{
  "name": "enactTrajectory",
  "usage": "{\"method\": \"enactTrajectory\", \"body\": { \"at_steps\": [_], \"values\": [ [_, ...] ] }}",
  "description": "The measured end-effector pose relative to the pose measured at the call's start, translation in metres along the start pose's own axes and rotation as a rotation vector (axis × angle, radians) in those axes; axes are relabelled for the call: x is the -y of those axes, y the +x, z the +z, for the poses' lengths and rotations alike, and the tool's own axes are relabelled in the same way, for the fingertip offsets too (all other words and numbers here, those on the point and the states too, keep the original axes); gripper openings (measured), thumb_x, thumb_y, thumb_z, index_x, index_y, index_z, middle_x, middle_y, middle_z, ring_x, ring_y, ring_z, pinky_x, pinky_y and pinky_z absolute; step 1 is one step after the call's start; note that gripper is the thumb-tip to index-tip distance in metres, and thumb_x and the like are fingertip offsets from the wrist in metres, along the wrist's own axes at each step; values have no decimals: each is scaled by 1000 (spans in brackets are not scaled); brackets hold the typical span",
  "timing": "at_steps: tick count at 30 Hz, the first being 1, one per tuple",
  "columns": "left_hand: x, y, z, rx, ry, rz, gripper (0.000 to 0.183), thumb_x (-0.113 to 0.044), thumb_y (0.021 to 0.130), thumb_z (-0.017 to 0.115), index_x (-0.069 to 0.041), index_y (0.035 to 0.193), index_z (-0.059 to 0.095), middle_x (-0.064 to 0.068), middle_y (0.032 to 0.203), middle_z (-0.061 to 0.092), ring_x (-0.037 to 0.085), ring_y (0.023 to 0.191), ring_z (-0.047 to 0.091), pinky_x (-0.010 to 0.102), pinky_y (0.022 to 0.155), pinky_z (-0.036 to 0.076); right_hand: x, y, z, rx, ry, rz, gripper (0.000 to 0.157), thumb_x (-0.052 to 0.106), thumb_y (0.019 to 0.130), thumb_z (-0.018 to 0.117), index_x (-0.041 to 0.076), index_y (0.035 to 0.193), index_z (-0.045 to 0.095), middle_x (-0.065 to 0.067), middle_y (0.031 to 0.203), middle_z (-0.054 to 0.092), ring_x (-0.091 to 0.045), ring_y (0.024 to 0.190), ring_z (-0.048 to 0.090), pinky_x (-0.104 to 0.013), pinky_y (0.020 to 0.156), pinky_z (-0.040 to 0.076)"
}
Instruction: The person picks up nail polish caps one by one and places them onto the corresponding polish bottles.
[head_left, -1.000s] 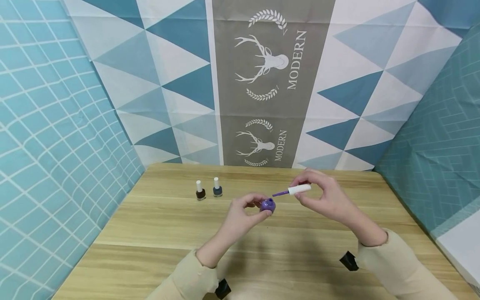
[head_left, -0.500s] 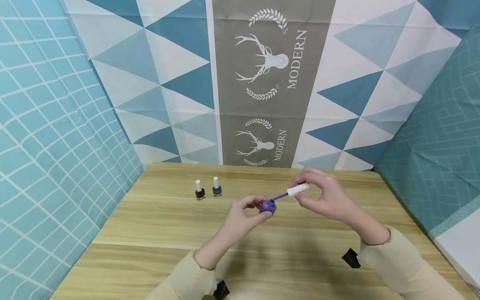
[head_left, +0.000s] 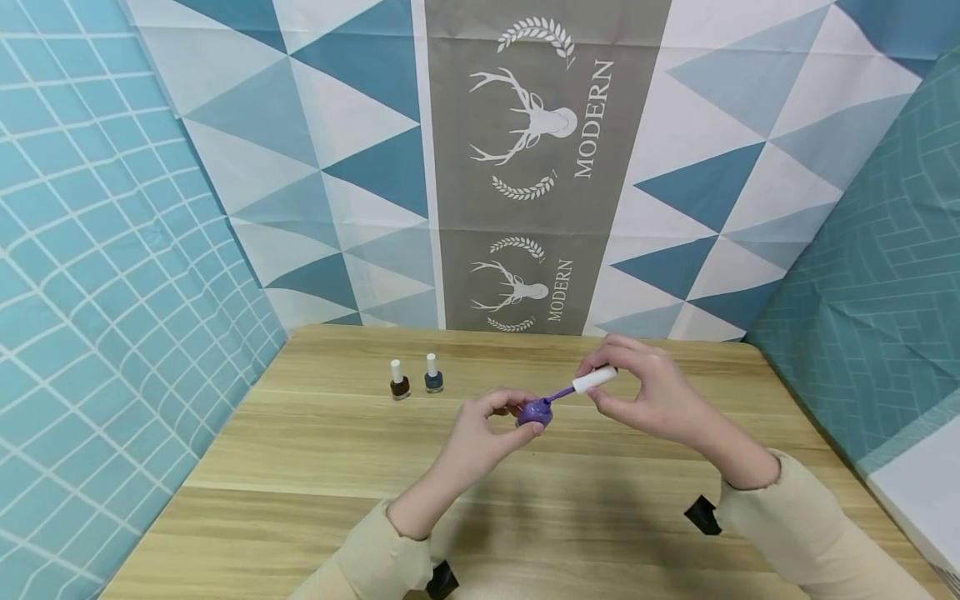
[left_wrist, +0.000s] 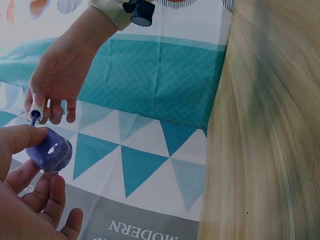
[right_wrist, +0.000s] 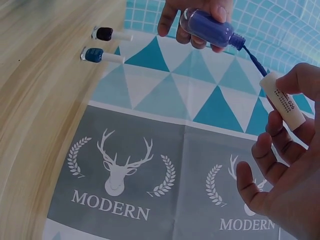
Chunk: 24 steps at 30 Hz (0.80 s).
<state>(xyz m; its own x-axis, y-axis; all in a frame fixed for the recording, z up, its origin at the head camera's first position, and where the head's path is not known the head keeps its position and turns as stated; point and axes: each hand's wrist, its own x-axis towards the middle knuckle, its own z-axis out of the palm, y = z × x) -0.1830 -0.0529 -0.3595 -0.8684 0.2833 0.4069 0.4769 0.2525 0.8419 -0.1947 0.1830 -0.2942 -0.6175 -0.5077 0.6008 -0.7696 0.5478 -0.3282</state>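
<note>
My left hand (head_left: 483, 437) pinches a small purple nail polish bottle (head_left: 535, 412) between thumb and fingers, above the table. The bottle is tilted, its open neck toward the right hand. In my right hand (head_left: 648, 390) the white brush cap (head_left: 595, 380) is gripped by thumb and fingers. From the cap a purple-coated brush stem (right_wrist: 256, 62) reaches to the bottle's neck, its tip at the opening in the right wrist view. The left wrist view shows the bottle (left_wrist: 50, 151) under the left thumb, with the cap (left_wrist: 37, 111) just beyond.
Two capped nail polish bottles stand at the back left of the wooden table (head_left: 315, 467): a dark brown one (head_left: 401, 387) and a dark blue one (head_left: 434, 381). A patterned cloth (head_left: 360, 167) hangs behind the table's far edge. A white block (head_left: 918, 483) lies at the right.
The right hand has brought the brush slightly left and down, from apart from the bottle to its neck. The left hand keeps its place, with the bottle tilted further toward the brush.
</note>
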Motion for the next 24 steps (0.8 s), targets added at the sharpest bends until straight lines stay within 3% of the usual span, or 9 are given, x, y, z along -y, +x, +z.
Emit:
{"method": "enactTrajectory", "body": {
  "at_steps": [8,24],
  "values": [
    [0,0,1,10,4,-14,27,-17,77,77,-12,104,71,-3,95,69,10,87,59,30,82,47,1,0,1,46,-5,19,27,6,73,75,21,94,66,12,93,60,-4,80,56,-29,70,51],
    [0,0,5,40,6,6,27,-19,79,76,-12,105,70,-1,97,69,12,90,59,31,83,47,3,0,4,76,10,-44,27,7,73,75,21,94,65,13,94,60,-3,81,55,-27,70,50]
  ]
}}
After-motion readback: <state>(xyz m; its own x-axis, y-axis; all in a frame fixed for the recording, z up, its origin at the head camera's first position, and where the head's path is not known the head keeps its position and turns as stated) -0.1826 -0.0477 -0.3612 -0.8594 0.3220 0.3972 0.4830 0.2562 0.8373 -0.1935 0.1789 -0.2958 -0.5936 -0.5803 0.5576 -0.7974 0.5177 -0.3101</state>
